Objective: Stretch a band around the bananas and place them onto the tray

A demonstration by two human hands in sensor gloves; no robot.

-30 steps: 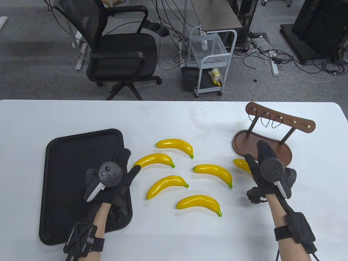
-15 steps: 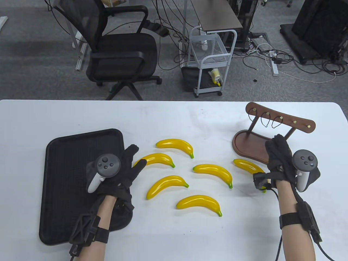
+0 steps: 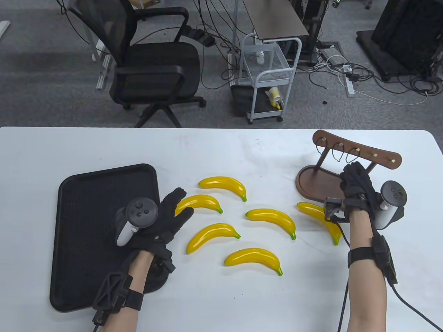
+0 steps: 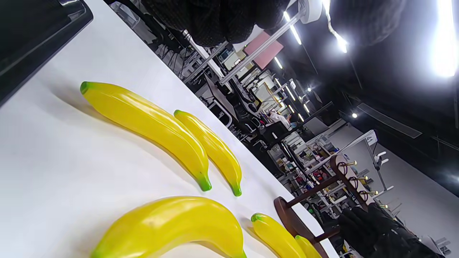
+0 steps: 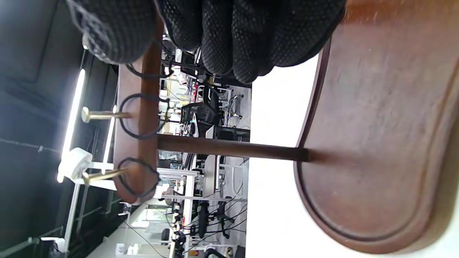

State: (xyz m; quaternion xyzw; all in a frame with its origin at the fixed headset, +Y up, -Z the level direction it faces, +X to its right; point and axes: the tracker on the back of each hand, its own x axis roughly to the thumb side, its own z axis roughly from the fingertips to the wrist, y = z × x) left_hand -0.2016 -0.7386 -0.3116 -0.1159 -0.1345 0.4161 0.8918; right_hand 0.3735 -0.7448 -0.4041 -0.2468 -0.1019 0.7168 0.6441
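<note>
Several yellow bananas lie loose on the white table, among them one (image 3: 202, 202) next to the black tray (image 3: 86, 193) and one (image 3: 320, 218) in front of the wooden rack (image 3: 315, 183). My left hand (image 3: 174, 211) hovers with straight fingers over the left end of the banana beside the tray. My right hand (image 3: 353, 176) is raised at the rack's top bar, just below a black band (image 3: 353, 155). In the right wrist view my thumb and fingers (image 5: 233, 36) straddle the bar with a gap, above that hanging band (image 5: 147, 73). Two more bands (image 5: 140, 116) hang on brass pegs.
The tray is bare and sits at the left, partly under my left forearm. Bananas (image 4: 143, 125) fill the middle of the table. The rack's oval base (image 5: 376, 143) stands at the right. An office chair (image 3: 152, 62) and a white cart (image 3: 268, 69) stand beyond the far edge.
My right hand rose from beside the rightmost banana to the rack's top bar, turning sideways. My left hand slid right off the tray toward the nearest banana.
</note>
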